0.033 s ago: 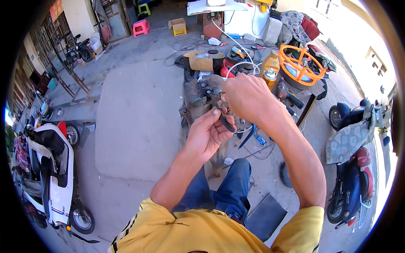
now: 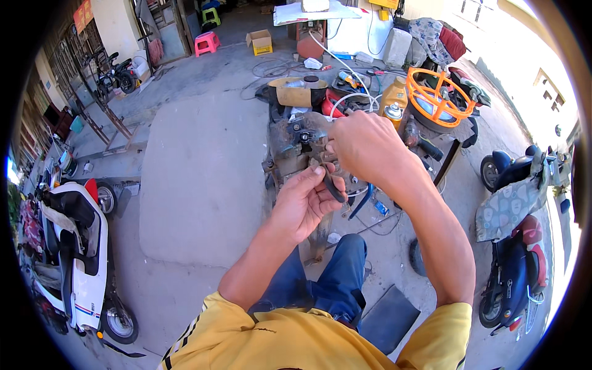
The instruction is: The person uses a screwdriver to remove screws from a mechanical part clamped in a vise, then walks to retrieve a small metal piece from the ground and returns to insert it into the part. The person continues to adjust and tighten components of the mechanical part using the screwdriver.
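Observation:
My left hand (image 2: pixel 303 198) is closed, palm turned up, with a small dark curved piece (image 2: pixel 335 187) pinched between thumb and fingers. The kind of piece does not show clearly. Right beside it, my right hand (image 2: pixel 368 143) is closed with its back toward me. Its fingertips point down at the piece's upper end, and whatever they grip is hidden. Both hands are above a dirty metal assembly (image 2: pixel 295 134), partly covered by them.
Beyond the hands stand a basin (image 2: pixel 300 92), a golden jug (image 2: pixel 394 92), a spray can (image 2: pixel 393 113) and an orange spoked ring (image 2: pixel 439 102). A power tool (image 2: pixel 425 145) lies at right. A white scooter (image 2: pixel 83 253) is at far left; a dark scooter (image 2: pixel 518 277) is at far right.
The dark curved piece and my left fingers have shifted very slightly down and to the right. My right hand has barely moved.

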{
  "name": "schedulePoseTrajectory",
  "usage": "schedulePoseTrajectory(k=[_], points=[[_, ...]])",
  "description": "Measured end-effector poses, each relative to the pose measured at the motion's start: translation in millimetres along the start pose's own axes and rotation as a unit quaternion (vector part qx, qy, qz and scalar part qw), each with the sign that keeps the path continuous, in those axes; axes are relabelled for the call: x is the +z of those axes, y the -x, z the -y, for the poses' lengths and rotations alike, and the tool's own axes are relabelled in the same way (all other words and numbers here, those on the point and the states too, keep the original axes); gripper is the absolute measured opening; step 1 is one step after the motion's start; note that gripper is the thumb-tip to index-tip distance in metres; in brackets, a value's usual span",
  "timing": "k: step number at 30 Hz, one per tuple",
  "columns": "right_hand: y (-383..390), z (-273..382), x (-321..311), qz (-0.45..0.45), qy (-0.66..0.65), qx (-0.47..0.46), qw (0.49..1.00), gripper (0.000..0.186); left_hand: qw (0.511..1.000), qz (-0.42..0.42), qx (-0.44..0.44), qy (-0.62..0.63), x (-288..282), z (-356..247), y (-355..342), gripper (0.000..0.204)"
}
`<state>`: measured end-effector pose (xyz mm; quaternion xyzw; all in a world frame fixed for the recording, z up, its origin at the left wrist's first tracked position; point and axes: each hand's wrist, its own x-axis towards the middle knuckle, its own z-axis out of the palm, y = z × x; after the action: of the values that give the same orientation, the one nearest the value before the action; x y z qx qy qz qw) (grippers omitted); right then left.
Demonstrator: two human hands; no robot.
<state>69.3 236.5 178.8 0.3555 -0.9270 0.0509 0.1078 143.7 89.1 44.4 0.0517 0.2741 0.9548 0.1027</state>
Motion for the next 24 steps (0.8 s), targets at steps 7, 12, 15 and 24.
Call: schedulePoseTrajectory(k=[7, 12, 15, 24], points=[[10, -11, -2, -0.054, 0.024, 0.016, 0.998, 0.018, 0.998, 0.019, 0.016, -0.052, 3, 0, -11, 0.03], [1, -6, -2, -0.045, 0.061, 0.012, 0.997, 0.022, 0.998, 0.025, 0.028, -0.05, -4, 0, -23, 0.03], [-2, -7, 2, -0.045, 0.071, 0.0, 0.996, 0.017, 0.998, 0.021, 0.03, -0.044, -7, 1, -24, 0.03], [-17, 1, 6, -0.027, 0.101, -0.009, 0.995, 0.015, 0.999, 0.016, 0.033, -0.03, -14, -1, -32, 0.025]])
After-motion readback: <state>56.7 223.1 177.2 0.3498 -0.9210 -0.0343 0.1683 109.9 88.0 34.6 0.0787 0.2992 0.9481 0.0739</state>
